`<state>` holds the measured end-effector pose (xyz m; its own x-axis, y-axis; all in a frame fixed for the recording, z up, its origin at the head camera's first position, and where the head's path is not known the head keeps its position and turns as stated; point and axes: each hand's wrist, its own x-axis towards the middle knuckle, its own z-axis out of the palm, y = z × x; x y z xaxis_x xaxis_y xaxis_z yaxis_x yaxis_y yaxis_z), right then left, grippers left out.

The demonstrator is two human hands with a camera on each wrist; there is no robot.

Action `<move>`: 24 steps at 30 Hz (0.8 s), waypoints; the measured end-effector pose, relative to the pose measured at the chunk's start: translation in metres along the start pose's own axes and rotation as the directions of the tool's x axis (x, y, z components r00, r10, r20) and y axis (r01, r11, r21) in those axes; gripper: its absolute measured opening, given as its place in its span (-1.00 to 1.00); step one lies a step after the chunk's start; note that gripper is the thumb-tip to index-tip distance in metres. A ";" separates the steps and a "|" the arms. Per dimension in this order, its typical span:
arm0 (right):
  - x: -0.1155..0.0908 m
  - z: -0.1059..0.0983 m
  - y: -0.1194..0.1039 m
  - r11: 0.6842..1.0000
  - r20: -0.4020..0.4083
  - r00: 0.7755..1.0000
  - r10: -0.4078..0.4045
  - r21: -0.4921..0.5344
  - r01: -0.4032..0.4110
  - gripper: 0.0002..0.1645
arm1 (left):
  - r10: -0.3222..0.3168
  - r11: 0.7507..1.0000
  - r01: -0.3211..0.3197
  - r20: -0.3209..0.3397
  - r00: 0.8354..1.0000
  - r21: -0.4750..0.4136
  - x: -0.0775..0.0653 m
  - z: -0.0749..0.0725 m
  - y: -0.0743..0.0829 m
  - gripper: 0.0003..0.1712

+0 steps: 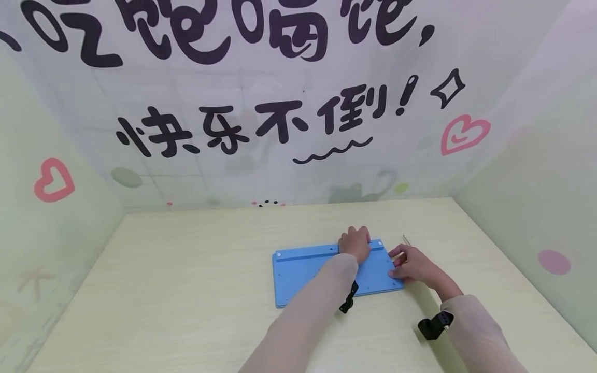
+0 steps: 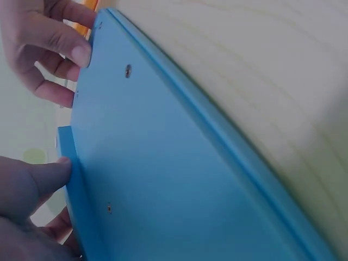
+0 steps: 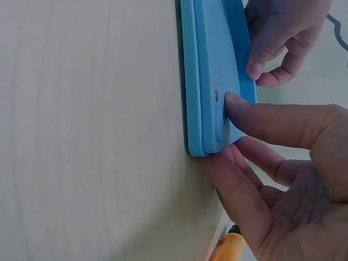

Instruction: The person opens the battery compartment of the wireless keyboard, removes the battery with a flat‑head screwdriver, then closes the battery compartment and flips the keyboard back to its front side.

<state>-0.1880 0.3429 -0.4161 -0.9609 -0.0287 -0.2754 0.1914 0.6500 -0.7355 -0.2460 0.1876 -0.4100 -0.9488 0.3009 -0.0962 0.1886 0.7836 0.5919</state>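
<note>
A flat blue keyboard [image 1: 308,274] lies underside up on the table, screws and a raised strip along its far edge showing; its keys are hidden. My left hand [image 1: 355,244] grips that strip right of the middle, thumb [image 2: 51,173] on the near side and fingers over the far side. At the right end my right hand [image 1: 416,265] pinches the edge, its thumb [image 3: 272,119] on top and fingers curled below, as the right wrist view shows. Beyond the right hand lies a screwdriver [image 1: 407,240], mostly hidden; its orange handle [image 3: 231,247] shows in the right wrist view.
The pale wooden table [image 1: 163,274] reaches back to a white wall [image 1: 270,181] with black lettering. Side walls [image 1: 536,207] bound it left and right. Each wrist carries a small black camera [image 1: 436,325].
</note>
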 end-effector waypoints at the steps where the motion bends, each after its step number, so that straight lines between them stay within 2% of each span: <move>1: 0.000 0.000 0.000 1.000 0.000 1.000 0.001 0.000 -0.001 -0.45 | 0.001 1.000 -0.001 -0.008 1.000 0.005 -0.002 0.000 0.001 -0.87; 9: -0.001 0.001 0.001 1.000 -0.007 1.000 0.000 0.000 0.000 -0.46 | 0.061 0.996 -0.054 -0.102 0.993 0.070 -0.005 0.008 0.001 -0.92; 14: -0.002 0.001 0.000 1.000 -0.004 1.000 0.003 0.001 -0.003 -0.45 | 0.083 0.995 -0.074 -0.145 0.986 0.071 -0.004 0.014 -0.001 -0.92; 19: -0.002 0.000 0.000 1.000 0.000 1.000 0.001 0.004 -0.001 -0.44 | 0.061 0.998 -0.062 -0.149 0.987 -0.001 -0.005 0.013 -0.003 -0.93; 24: -0.001 0.001 0.001 1.000 -0.001 1.000 0.002 0.009 -0.002 -0.44 | 0.072 0.995 -0.082 -0.166 0.984 -0.056 -0.003 0.013 -0.006 -0.92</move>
<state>-0.1865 0.3426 -0.4168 -0.9607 -0.0268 -0.2763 0.1951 0.6430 -0.7406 -0.2411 0.1889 -0.4235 -0.9617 0.2621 0.0804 0.2511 0.7246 0.6418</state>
